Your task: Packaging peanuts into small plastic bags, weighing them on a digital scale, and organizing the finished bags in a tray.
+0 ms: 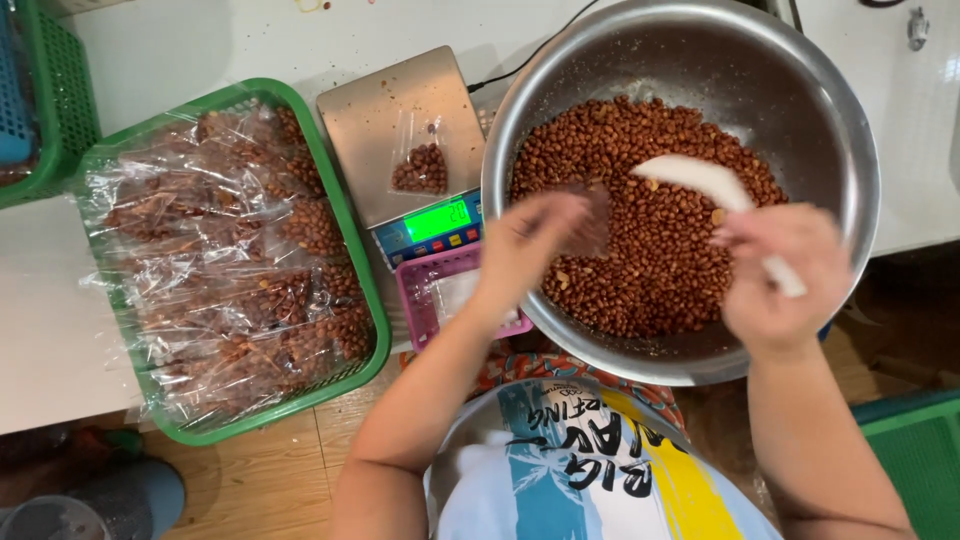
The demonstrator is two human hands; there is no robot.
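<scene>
A large steel bowl (850, 140) holds a heap of red-brown peanuts (650, 250). Over the nuts my right hand (775, 270) grips a white scoop (700, 180), its blade pointing up and left. My left hand (525, 245) holds a small clear bag (590, 225) partly filled with peanuts, above the bowl's left side. To the left, a digital scale (385, 115) with a lit green display carries another small clear bag of peanuts (420, 165) on its steel platform.
A green basket (340, 215) at the left is packed with several filled clear bags of peanuts. A small pink basket (415, 295) with a clear bag sits below the scale. More green baskets stand at the far left (65, 95) and bottom right (915, 450).
</scene>
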